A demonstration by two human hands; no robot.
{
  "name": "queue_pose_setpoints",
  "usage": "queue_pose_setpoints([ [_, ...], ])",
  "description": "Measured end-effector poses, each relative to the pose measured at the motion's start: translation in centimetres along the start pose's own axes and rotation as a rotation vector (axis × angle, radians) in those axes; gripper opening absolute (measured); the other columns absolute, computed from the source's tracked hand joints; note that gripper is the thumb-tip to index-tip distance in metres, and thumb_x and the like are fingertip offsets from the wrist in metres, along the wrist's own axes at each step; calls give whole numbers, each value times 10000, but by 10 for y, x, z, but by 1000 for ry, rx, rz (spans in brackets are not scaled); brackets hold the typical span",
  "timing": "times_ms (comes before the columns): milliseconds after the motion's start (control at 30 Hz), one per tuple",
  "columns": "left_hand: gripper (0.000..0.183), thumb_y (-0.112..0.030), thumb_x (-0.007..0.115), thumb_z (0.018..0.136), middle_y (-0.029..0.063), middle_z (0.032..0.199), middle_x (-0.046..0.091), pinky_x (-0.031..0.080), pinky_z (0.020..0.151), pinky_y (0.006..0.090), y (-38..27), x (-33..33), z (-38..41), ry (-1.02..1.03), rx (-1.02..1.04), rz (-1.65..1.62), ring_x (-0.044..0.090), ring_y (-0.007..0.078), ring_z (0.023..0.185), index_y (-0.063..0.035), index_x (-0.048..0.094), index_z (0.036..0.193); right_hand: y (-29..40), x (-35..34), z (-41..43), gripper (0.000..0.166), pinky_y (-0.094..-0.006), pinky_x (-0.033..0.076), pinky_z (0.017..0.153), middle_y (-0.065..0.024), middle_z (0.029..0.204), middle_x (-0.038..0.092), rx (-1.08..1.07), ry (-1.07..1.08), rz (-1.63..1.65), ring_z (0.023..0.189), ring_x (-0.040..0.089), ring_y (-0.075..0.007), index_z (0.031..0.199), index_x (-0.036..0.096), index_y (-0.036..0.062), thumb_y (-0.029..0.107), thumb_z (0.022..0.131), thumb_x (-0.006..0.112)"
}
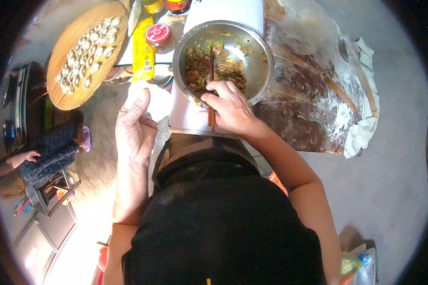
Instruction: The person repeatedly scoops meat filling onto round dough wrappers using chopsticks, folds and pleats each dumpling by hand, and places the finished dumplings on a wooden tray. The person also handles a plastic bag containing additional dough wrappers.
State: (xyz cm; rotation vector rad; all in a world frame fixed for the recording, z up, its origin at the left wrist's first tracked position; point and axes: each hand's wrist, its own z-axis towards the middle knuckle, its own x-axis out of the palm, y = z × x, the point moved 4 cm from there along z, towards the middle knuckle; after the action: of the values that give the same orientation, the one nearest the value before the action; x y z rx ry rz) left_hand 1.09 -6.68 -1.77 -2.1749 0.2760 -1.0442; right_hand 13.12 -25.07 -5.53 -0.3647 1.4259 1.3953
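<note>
My left hand (137, 123) holds a thin white dough wrapper (156, 101), its thumb lying over the wrapper. In my right hand (232, 107) is a pair of brown chopsticks (211, 67), whose tips reach into the minced filling (196, 67). Bits of green show in that filling. It sits in a wide stainless steel bowl (267, 67), mostly on the bowl's left side. Up at the left, a round wooden board (66, 101) carries several folded dumplings (82, 58) grouped together.
A yellow packet (142, 50) and a red-lidded glass jar (160, 37) stand left of the bowl. To the right lies a floured dark wooden board (296, 117) with a stick-like rolling pin (339, 91) and a pale cloth (360, 137). Another person (50, 156) sits at far left.
</note>
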Motion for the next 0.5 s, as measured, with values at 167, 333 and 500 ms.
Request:
queue_pose_setpoints([
  [167, 232, -167, 657, 912, 50, 1021, 681, 526, 784, 289, -11, -22, -1, -49, 80, 197, 650, 153, 893, -59, 614, 1112, -12, -61, 18, 143, -361, 480, 659, -110, 824, 591, -21, -415, 95, 742, 584, -243, 774, 674, 44, 167, 824, 728],
  [333, 278, -203, 687, 894, 61, 993, 678, 521, 682, 292, -10, -8, 1, -23, -80, 136, 630, 143, 808, -43, 614, 1110, -54, -73, 37, 173, -353, 488, 633, -85, 725, 655, 225, -330, 210, 655, 614, -204, 786, 708, 14, 181, 822, 737],
  [500, 248, -118, 707, 868, 114, 952, 699, 566, 731, 320, -3, -14, 5, -50, -95, 81, 681, 184, 799, -1, 627, 1072, -57, -63, 33, 171, -324, 492, 651, -97, 773, 663, 327, -210, 234, 694, 624, -191, 851, 712, 9, 178, 833, 727],
])
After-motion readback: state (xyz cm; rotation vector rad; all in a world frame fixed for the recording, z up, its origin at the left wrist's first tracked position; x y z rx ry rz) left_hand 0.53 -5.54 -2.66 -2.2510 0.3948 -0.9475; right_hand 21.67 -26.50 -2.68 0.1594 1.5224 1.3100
